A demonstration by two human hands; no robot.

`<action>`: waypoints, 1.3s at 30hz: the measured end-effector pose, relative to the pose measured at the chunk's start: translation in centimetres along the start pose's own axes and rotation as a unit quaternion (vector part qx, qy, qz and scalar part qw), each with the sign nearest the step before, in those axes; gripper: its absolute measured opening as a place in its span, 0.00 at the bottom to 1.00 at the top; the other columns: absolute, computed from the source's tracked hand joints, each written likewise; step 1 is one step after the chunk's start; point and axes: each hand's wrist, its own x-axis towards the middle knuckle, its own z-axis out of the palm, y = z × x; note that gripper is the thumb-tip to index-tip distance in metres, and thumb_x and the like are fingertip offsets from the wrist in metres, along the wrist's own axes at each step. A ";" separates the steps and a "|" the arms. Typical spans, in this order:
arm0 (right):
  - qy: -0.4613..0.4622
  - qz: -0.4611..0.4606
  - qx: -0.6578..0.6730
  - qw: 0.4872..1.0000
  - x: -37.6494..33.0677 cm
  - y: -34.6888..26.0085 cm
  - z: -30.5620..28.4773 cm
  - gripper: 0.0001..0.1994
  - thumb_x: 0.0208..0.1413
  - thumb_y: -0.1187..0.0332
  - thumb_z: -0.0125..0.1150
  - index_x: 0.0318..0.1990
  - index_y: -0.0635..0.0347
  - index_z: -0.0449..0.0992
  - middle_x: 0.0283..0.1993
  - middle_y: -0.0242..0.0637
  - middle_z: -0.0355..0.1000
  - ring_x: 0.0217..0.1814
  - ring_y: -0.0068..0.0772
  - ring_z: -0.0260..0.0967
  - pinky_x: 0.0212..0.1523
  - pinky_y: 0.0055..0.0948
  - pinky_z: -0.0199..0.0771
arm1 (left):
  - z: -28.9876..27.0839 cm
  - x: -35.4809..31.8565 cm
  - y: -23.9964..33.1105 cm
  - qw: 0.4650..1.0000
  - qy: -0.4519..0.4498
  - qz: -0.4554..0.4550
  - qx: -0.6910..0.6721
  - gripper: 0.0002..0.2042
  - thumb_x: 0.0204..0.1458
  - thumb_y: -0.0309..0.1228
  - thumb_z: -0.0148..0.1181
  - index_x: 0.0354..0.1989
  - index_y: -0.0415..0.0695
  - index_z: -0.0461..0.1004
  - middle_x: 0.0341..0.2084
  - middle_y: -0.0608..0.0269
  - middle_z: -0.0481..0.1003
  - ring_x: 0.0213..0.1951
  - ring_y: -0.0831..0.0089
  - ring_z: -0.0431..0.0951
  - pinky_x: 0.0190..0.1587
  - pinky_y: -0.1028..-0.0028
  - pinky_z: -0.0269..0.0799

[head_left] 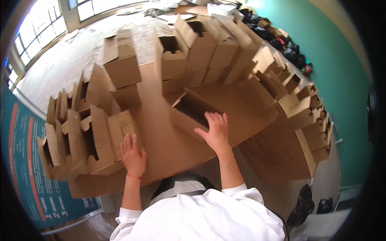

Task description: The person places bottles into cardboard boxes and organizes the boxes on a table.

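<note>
We see two bare hands over a brown cardboard table top. The right hand is spread wide and flat, and it holds nothing. Its fingers rest on the near edge of an open box that lies on its side in the middle of the table top. The dark open mouth of that box faces up and toward the right.

The left hand is open too, with the fingers straight and close together. It holds nothing. It touches the side of a folded box at the left of the table top. A thin red string goes round the left wrist.

The folded box is at the front of a bunch of boxes that stand close together on the left side. Behind them two boxes sit one on top of the other. At the back of the table top a long row of open boxes stands side by side. More boxes are piled at the right, near a green wall. A blue sign stands at the far left. Both sleeves are white.
</note>
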 end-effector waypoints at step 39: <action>-0.114 -0.034 0.149 0.982 0.9 21.1 -6.1 0.07 0.51 0.70 0.57 0.26 0.63 0.71 0.26 0.51 0.71 0.33 0.58 0.70 0.33 0.49 0.71 | 0.6 0.4 22.9 0.975 0.151 0.020 -0.162 0.21 0.56 0.34 0.52 0.58 0.40 0.65 0.59 0.50 0.63 0.61 0.55 0.62 0.66 0.57 0.49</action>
